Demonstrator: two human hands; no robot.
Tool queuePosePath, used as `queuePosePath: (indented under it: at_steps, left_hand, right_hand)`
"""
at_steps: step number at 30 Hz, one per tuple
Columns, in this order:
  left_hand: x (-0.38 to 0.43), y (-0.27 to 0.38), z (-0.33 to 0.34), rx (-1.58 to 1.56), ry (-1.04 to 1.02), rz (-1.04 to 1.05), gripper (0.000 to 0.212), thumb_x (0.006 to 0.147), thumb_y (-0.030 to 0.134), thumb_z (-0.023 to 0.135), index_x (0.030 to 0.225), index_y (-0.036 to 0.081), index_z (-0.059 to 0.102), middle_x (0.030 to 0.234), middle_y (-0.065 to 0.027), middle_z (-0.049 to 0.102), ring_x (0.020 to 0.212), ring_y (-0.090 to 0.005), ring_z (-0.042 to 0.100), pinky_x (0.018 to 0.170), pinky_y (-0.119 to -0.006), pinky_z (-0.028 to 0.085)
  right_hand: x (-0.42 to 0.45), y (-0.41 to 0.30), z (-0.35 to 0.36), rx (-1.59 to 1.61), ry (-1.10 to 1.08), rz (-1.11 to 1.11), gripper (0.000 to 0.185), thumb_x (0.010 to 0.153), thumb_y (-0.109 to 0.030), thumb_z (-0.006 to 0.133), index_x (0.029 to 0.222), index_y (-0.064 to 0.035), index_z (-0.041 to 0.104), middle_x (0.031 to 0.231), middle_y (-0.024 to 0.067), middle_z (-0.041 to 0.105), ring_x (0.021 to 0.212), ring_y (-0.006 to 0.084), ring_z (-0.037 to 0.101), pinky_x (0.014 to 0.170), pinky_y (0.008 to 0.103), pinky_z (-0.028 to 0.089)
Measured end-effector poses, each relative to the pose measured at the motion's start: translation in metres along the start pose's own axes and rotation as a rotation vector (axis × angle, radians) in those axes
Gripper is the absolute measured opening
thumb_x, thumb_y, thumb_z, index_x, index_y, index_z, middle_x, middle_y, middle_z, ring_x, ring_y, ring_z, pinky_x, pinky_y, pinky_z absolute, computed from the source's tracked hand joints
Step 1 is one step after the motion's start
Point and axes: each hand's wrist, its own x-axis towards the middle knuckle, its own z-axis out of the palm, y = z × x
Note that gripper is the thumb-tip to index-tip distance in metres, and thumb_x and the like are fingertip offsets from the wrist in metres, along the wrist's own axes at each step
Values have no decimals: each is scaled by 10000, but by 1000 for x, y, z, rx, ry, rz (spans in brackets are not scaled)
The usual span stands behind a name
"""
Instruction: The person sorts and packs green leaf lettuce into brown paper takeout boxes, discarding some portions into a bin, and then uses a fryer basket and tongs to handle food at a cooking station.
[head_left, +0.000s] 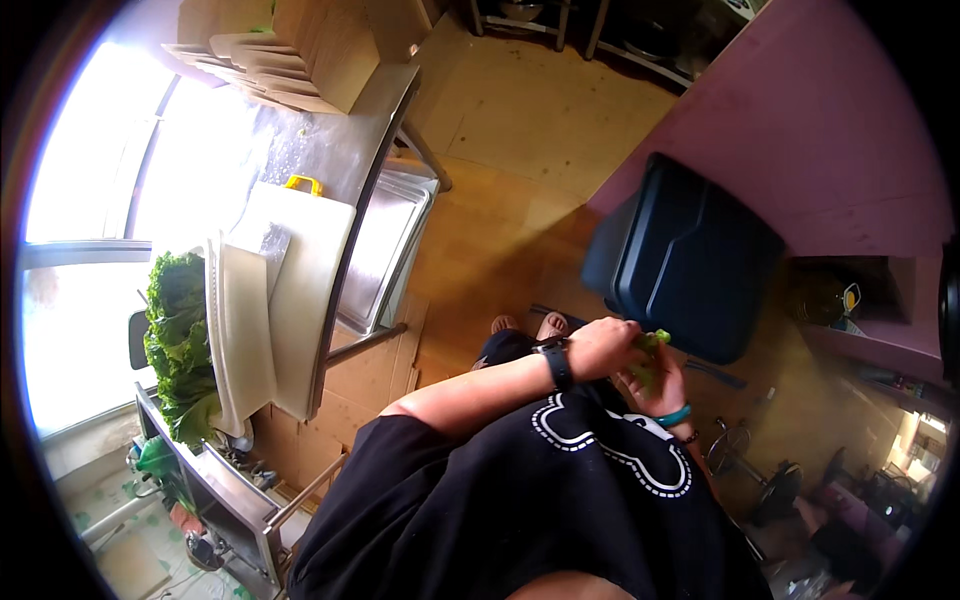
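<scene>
In front of my torso, my left hand (606, 349), with a black watch at its wrist, has its fingers curled around a light-green piece of leafy vegetable (651, 342). My right hand (661, 386), below a teal bangle, grips the same piece from the other side. Much of the piece is hidden between the fingers. Just beyond both hands stands a dark blue lidded bin (705, 255). To my left, a white plastic tub (244, 330) holds a pile of leafy green lettuce (178, 337).
A steel table (352, 112) carries a white cutting board (319, 300), a wide metal blade (276, 247), a yellow handle (304, 182) and cardboard (337, 52). A metal tray (382, 247) sits on its lower shelf. A pink wall (810, 127) rises at right; a steel sink (225, 487) is at lower left.
</scene>
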Motion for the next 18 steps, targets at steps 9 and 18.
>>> queuePosePath:
  at_steps: [9, 18]
  left_hand:
    - [-35, -12, -11, -34, -28, -19, 252, 758, 251, 600, 859, 21, 577, 769, -163, 616, 744, -323, 593, 650, -389, 472]
    - [-90, -94, -39, -130, 70, -98, 172, 794, 171, 560, 838, 6, 579, 707, -171, 589, 683, -298, 593, 613, -341, 463]
  right_hand:
    - [-26, 15, -30, 200, 310, 1, 303, 880, -266, 427, 1024, -24, 542, 1009, 157, 583, 888, 285, 577, 732, 382, 499]
    - [-39, 23, -66, 167, 338, -132, 318, 875, -242, 388, 1012, -1, 544, 965, 144, 599, 890, 291, 577, 764, 390, 499]
